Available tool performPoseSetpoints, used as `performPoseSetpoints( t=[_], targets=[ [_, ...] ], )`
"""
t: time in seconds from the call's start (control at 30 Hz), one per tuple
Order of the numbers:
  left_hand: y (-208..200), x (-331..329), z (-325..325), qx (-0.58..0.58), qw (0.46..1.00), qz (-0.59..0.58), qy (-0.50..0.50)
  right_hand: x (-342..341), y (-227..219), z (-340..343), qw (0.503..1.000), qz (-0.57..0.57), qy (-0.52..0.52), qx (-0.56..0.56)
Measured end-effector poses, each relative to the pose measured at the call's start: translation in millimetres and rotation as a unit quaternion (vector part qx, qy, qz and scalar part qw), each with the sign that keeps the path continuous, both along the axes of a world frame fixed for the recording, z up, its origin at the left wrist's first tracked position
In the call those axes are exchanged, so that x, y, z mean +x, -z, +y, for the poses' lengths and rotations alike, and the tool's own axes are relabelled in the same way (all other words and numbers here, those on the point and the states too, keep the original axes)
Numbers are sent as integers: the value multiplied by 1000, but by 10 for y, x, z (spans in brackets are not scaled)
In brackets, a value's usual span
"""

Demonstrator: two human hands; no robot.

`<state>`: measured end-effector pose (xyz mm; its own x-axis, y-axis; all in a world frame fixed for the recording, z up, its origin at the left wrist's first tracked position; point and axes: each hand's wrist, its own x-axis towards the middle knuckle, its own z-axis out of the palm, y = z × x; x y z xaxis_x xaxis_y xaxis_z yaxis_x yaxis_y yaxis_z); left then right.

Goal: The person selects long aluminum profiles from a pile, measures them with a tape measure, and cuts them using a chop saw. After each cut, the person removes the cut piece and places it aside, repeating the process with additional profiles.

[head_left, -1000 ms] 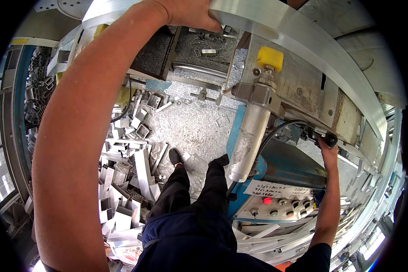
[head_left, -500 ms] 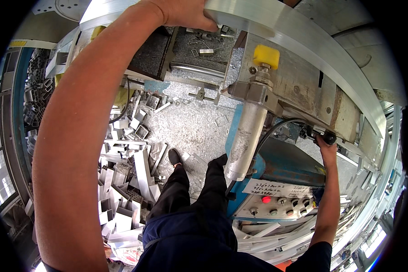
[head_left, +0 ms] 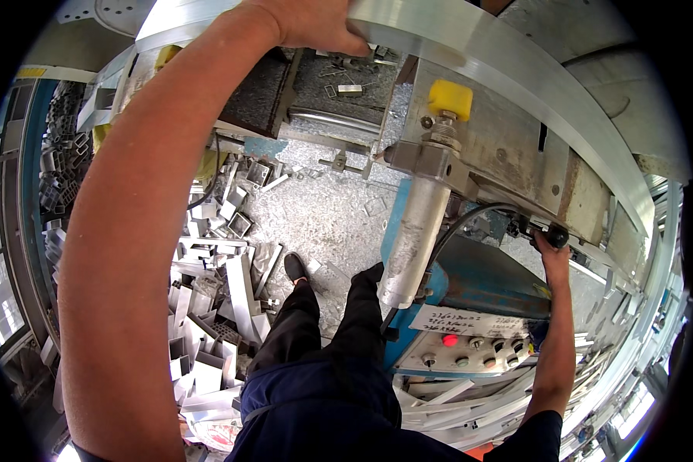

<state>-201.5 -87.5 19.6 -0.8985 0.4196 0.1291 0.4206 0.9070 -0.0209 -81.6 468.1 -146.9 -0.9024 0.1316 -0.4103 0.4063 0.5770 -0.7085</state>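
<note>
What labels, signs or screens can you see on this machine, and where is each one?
Paper note: taped above the control panel, white, roughly rectangular, handwritten in dark ink.
Warning sticker: small, yellow, on the blue housing near the right forearm; detail too small to tell.
No screens or packages in view.

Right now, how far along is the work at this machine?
Done: many cut metal offcuts already lie on the floor. In hand: the left hand presses on a long metal bar on the machine, and the right hand grips a black knob. Left: the bar looks whole, not yet cut.
</note>
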Motion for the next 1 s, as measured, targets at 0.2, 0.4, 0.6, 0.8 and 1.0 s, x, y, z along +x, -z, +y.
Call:
performPoseSetpoints(
  t=[0.2,0.4,0.6,0.8,1.0],
  targets=[
    [9,-3,4,4,1000,5,2,-8,35,29,1000,10,14,-25],
    [37,-43,-7,0,1000,2,1,-30,-2,-17,1000,-10,10,0],
    [39,-34,-15,3,1000,-1,2,-24,-8,-37,1000,-6,21,-14],
    [11,-11,-8,-3,1000,4,1,-7,-35,-61,999,-17,27,-8],
    [-4,-14,8,0,1000,-11,-8,6,-12,-27,1000,-6,26,-15]
  ],
)
